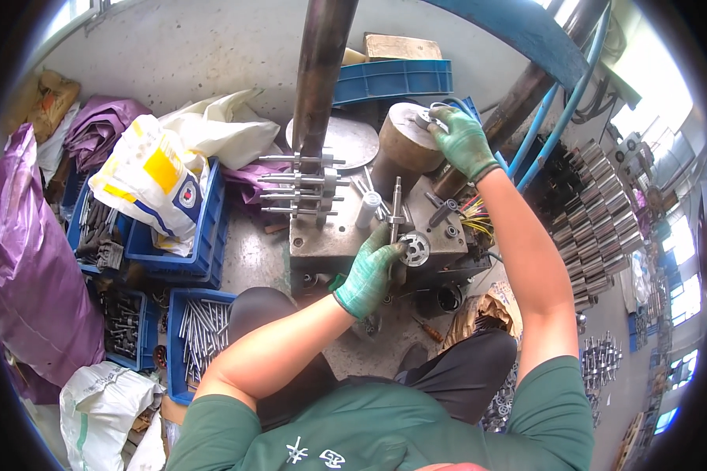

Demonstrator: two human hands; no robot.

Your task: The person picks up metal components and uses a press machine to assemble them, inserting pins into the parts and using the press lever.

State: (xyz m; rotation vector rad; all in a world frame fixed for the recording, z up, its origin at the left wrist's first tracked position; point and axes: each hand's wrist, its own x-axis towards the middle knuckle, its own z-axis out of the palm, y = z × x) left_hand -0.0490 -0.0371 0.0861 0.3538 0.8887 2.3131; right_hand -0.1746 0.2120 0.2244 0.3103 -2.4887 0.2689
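My left hand [367, 275], in a green glove, is closed round the lower end of a stepped metal shaft [397, 206], which stands upright. Beside its thumb lies a round slotted metal disc [416, 250]; whether the thumb grips its edge too, I cannot tell. Farther back and to the right, my right hand [465, 145], also gloved in green, curls its fingers on a small round metal piece [426, 118] at the top of a thick metal cylinder [408, 145]. Left of the shaft, a short pale sleeve [368, 209] stands on the metal bench block [318, 242].
Several shafts with discs [302, 188] are stacked by a thick steel post [322, 78]. Blue crates hold metal rods [203, 334] at left, near white and purple sacks [35, 267]. Blue hoses [550, 137] and coloured wires [476, 216] run at right, before stacked metal cylinders [597, 212].
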